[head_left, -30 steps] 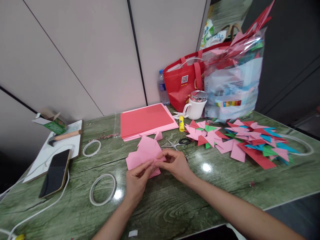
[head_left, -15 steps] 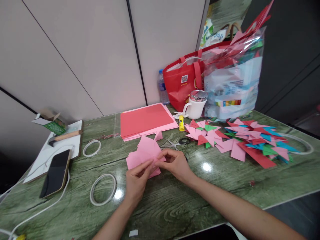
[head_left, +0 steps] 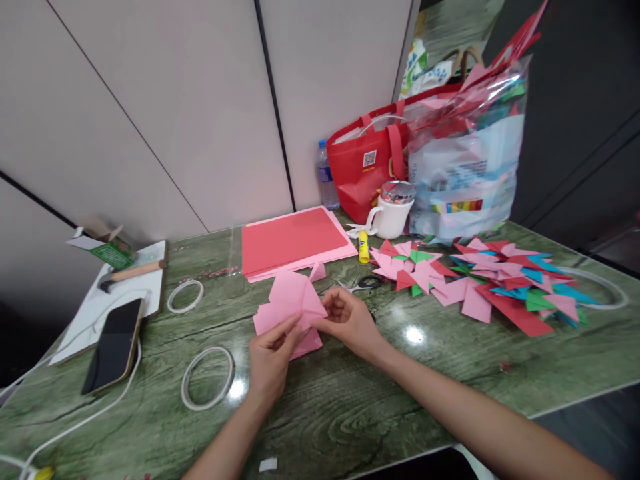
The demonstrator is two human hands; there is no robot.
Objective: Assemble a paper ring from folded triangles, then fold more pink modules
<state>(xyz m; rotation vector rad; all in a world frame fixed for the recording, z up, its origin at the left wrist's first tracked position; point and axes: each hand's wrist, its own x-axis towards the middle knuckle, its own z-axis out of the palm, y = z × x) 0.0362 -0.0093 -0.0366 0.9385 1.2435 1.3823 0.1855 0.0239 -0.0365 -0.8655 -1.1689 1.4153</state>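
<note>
A folded piece of pink paper is held up between my hands over the green marbled table. My left hand pinches its lower edge between thumb and fingers. At its right corner, the thumb and fingertips of my right hand close on the paper. More pink paper lies beneath and behind it on the table. Scissors with black handles rest just beyond my right hand. Behind the work lies a stack of red and pink paper sheets.
Two tape rolls and a phone lie left, near a hammer. A glue stick, a white mug, a red bag and a bottle stand behind. Folded colored papers spread right.
My right hand has shifted slightly right and its fingers have loosened a little around the paper's corner. The pink paper has tilted, showing more of its face; my left hand moved slightly left.
</note>
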